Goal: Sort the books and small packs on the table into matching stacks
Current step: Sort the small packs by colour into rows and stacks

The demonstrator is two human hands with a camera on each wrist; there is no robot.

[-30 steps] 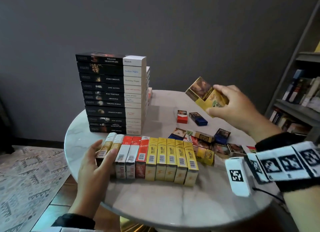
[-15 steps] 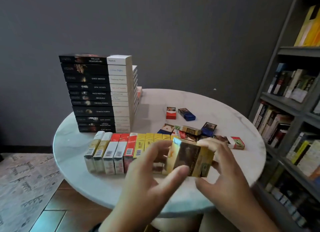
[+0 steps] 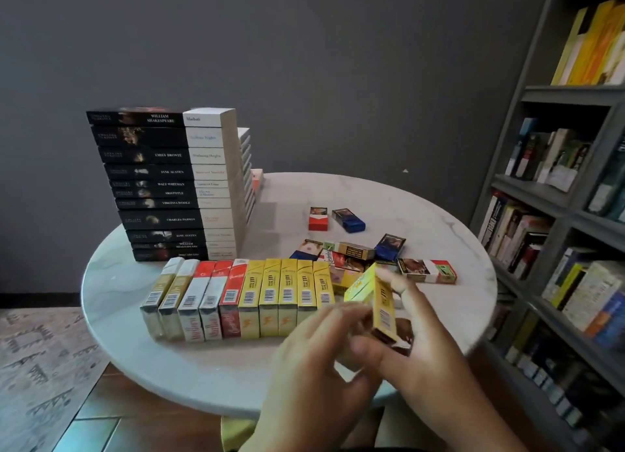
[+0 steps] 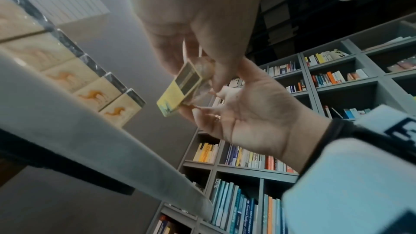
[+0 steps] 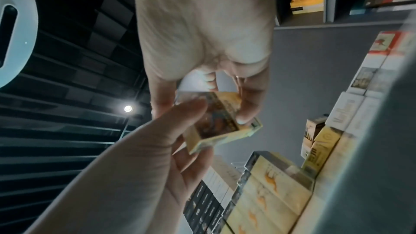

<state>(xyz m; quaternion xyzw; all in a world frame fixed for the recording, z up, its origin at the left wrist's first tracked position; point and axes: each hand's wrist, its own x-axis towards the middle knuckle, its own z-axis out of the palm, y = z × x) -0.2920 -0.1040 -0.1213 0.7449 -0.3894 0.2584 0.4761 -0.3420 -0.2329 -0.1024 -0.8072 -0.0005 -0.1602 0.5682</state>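
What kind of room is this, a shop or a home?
Probably a home reading room or study: tall grey bookshelves full of books, a round marble table, and a patterned rug. I cannot tell for certain.

I'm in a reading room or home library: grey bookshelves (image 3: 558,194) packed with books fill the wall on my right. My round marble table (image 3: 203,367) stands on a tiled floor (image 3: 91,424) with a patterned rug (image 3: 40,367), against a dark grey wall (image 3: 304,62).

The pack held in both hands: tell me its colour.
Yellow, with a dark brown picture panel; the held pack shows best in the head view.
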